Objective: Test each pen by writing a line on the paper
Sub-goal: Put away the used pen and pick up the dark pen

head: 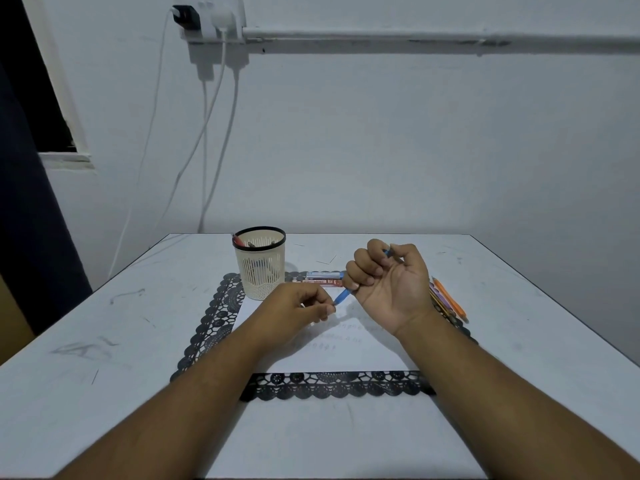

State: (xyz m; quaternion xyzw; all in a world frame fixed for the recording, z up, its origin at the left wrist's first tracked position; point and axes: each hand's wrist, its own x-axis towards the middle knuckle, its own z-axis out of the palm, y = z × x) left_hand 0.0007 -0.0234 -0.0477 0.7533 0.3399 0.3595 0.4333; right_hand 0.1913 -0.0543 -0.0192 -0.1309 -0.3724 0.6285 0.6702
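Gripping the blue pen (341,296) in a fisted right hand (388,282), left hand (304,306) pinching its tip, a jerky pull could smear ink across the paper (363,355).

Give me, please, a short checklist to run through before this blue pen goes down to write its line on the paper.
1. Blue pen held: ok, the right hand is fisted round the barrel.
2. Writing grip: not ok, a fist, not a pinch.
3. Cap off: cannot tell; the left hand pinches the pen's lower end.
4. Paper flat on the black lace mat: ok.
5. Free space for a line: ok, below the faint marks.
6. Tip touching paper: not ok, the pen is above the sheet.
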